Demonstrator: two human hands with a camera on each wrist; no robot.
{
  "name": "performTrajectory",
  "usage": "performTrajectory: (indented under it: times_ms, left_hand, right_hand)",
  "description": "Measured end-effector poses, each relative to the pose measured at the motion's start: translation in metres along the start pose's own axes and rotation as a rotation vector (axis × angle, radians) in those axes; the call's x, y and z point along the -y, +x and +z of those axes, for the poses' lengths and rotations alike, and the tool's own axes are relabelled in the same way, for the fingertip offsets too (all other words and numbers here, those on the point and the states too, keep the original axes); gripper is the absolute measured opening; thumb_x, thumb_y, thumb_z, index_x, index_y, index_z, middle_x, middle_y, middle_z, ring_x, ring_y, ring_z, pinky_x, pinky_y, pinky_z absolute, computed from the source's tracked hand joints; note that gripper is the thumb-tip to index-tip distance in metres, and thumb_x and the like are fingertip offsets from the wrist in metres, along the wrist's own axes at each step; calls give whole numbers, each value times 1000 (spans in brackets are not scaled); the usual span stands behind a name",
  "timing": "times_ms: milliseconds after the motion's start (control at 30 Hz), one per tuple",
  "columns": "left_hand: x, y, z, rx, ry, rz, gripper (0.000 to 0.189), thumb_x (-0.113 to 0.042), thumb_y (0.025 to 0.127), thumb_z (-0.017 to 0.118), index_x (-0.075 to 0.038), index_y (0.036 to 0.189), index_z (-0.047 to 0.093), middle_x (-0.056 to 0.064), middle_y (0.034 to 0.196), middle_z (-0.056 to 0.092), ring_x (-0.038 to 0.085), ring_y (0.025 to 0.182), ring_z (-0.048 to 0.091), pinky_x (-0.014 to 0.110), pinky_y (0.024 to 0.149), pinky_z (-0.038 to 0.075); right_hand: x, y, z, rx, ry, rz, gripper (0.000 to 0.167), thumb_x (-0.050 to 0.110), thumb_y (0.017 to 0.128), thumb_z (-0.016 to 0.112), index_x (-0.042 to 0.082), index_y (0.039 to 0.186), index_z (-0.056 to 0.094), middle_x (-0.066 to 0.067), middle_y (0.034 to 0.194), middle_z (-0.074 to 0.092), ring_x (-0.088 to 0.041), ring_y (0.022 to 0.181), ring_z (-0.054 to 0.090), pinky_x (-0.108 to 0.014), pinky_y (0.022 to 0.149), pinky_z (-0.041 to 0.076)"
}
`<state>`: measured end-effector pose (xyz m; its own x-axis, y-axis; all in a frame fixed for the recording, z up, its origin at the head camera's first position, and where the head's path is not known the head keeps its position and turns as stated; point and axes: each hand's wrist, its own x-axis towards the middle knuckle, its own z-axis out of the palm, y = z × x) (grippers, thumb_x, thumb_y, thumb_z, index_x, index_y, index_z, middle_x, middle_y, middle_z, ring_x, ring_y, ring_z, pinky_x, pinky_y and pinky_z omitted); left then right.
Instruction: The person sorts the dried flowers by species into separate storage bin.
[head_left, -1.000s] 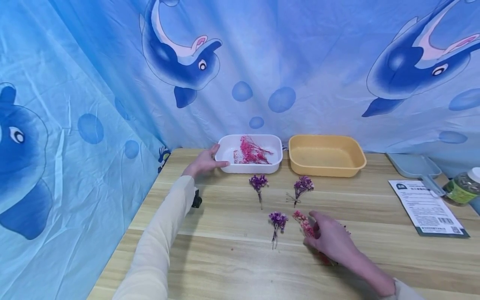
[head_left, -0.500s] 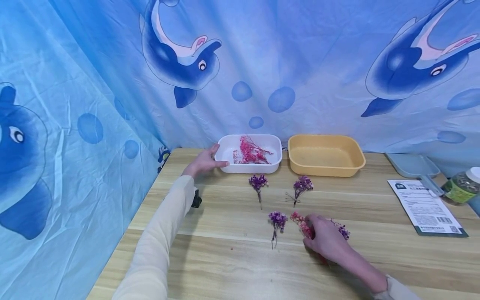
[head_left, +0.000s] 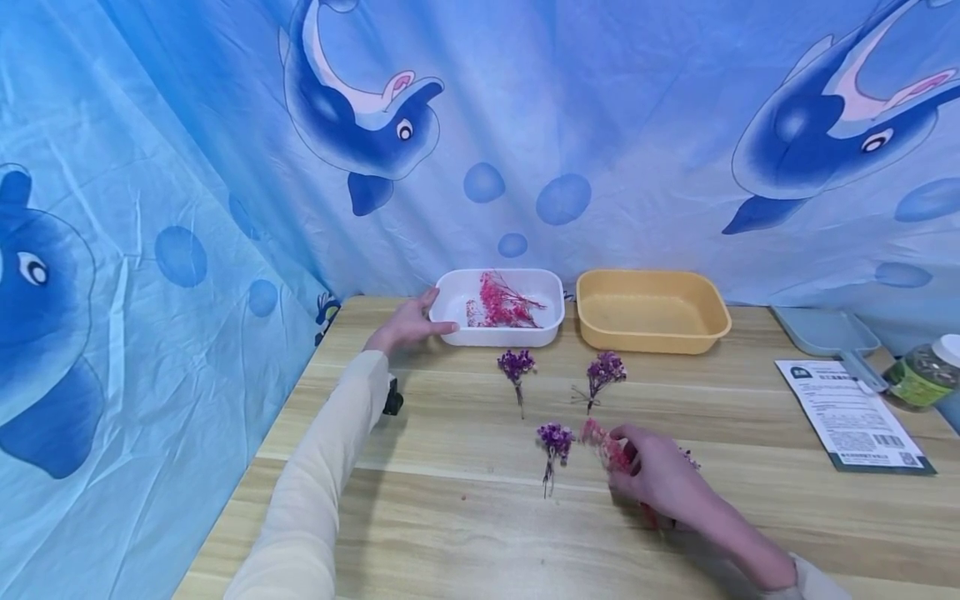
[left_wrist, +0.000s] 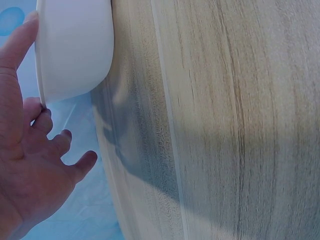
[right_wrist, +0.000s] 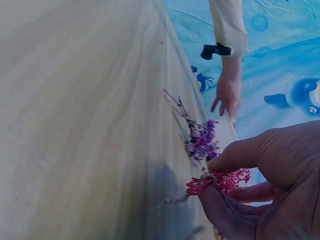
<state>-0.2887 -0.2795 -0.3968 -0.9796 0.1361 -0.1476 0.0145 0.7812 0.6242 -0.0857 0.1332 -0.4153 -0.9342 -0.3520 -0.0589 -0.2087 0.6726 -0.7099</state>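
At the back of the table, my left hand (head_left: 408, 325) grips the left end of a white plastic tub (head_left: 498, 337), thumb and forefinger at its rim; the other fingers are apart from it in the left wrist view. Pink dried flowers (head_left: 502, 300) lie inside the tub. My right hand (head_left: 663, 475) pinches a small bunch of pink dried flowers (right_wrist: 232, 180) by its twine-tied stems between thumb and forefinger, low over the table. Purple dried flower bunches (head_left: 555, 442) lie to its left, and another purple bunch (head_left: 690, 458) is partly hidden behind the hand.
Right of the tub stands a yellow tub (head_left: 652, 343). Two more purple bunches, one at the left (head_left: 517, 367) and one at the right (head_left: 606, 371), lie before the tubs. Farther right are a grey-blue tray (head_left: 825, 329), a printed packet (head_left: 855, 417) and a white-capped jar (head_left: 926, 375).
My right hand has shifted slightly, and the pink bunch in its fingers has moved a little with it. The left hand and the white tub have stayed in place.
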Motion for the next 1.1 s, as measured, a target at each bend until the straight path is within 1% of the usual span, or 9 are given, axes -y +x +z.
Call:
performTrajectory:
  times_ms: [167,433,567,667,800,967,1100]
  left_hand:
    - [1,0,-2,-2,2,4,107,-53,84,76,-14,161,14,8,167,7,32,151,9,53,120,16]
    - [2,0,-3,3,0,12,107,-52,84,77,-13,161,14,10,167,6,34,151,8,54,119,14]
    - [2,0,-3,-2,-14,20,107,-51,83,78,-12,161,14,10,167,7,34,151,9,55,119,14]
    - [2,1,-2,-4,-14,29,107,-50,83,78,-11,161,15,11,167,7,34,150,9,54,119,14]
    - [3,1,-1,-4,-9,35,106,-48,84,78,-11,161,15,13,166,7,34,150,9,54,120,13]
    - [4,1,-1,-3,-8,36,105,-48,84,78,-10,161,15,13,166,7,34,150,9,53,120,14]
    - [2,1,-1,0,-2,33,105,-49,85,77,-11,161,15,12,167,7,33,151,8,53,120,13]
  right_hand:
    - [0,5,-13,37,26,-25,56,-1,75,83,-10,125,58,1,77,62,-13,65,59,-24,54,54]
    - [3,14,-30,66,1,-98,55,-1,76,81,-8,125,58,-2,87,64,-14,74,62,-24,63,56]
    - [4,20,-37,75,-10,-146,53,-2,76,81,-6,125,59,-2,88,64,-13,73,61,-24,61,56]
    - [4,25,-41,97,4,-176,54,-3,76,80,-6,126,58,-4,90,64,-13,72,61,-25,57,56]
    - [4,31,-47,120,8,-215,55,-2,77,80,-6,127,58,-5,92,64,-13,72,61,-26,54,56]
    - [4,43,-55,113,-23,-291,54,0,77,81,-6,127,59,-5,92,65,-13,74,62,-26,58,56]
    - [2,55,-62,124,-44,-329,51,5,79,82,-4,125,60,-4,94,64,-15,77,63,-27,63,57]
